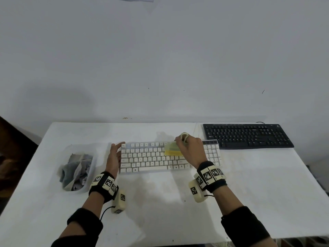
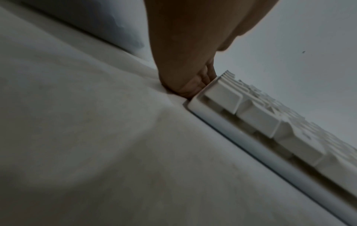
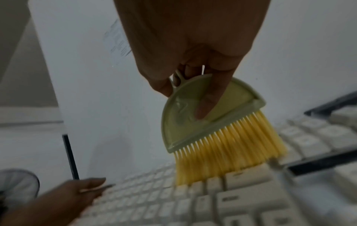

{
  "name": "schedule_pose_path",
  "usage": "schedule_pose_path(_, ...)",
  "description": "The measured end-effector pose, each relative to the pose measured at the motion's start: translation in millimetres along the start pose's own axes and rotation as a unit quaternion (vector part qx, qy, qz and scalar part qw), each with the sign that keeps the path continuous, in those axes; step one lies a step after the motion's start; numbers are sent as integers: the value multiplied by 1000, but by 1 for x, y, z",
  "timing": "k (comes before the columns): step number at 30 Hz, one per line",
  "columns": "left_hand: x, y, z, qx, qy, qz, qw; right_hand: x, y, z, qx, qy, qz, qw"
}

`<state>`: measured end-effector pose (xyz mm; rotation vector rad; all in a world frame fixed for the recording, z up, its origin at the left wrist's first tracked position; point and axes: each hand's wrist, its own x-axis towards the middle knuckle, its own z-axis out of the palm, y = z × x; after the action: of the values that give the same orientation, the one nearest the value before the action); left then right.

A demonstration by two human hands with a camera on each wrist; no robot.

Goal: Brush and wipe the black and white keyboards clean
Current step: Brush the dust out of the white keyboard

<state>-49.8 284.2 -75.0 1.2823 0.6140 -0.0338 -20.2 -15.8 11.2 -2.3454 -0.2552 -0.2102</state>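
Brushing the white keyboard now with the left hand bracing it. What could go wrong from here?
1. The left hand only rests against the white keyboard edge, so hard strokes could slide it sideways.
2. The brush may flick debris towards the black keyboard nearby.
3. The right hand holds the brush by its small handle; it could twist.

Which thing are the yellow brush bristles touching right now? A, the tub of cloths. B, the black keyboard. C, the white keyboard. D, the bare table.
C: the right hand grips the brush with its yellow bristles down on the keys of the white keyboard, while the left hand rests against that keyboard's left end; the black keyboard lies apart, further right.
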Motion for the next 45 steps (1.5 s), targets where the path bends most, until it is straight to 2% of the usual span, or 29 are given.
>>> schedule_pose_path(5,6,-2,-3,19,4,7,1000,1,8,-6,-82,22,-9,996)
schedule_pose_path(7,7,-2,-5,23,0,9,1000,1,5,-7,-76,35,-7,996)
schedule_pose_path(11,3,1,-1,15,-8,29,999,-6,-6,-1,-32,3,-21,999)
schedule_pose_path(14,4,-3,-3,22,-6,39,999,-5,-4,-3,-57,-5,-41,997)
schedule_pose_path(19,16,-25,-18,81,-16,91,992,-1,6,-8,-45,2,-1,999)
schedule_pose_path(28,-23,-37,-21,24,-10,51,998,-24,9,-23,20,-26,8,999)
schedule_pose_path(32,-60,-20,-5,-8,22,30,999,-31,8,-33,68,-51,-21,996)
schedule_pose_path(35,-73,-11,5,-3,28,31,999,-34,11,-33,47,-80,-51,994)
schedule_pose_path(40,-62,-23,1,2,53,49,997,-35,24,-36,-24,-35,-66,997)
schedule_pose_path(42,-41,-37,-6,8,50,65,997,-34,23,-35,-1,-17,-59,998)
schedule_pose_path(45,-35,-42,-9,45,31,82,995,-39,20,-28,70,-40,-53,995)
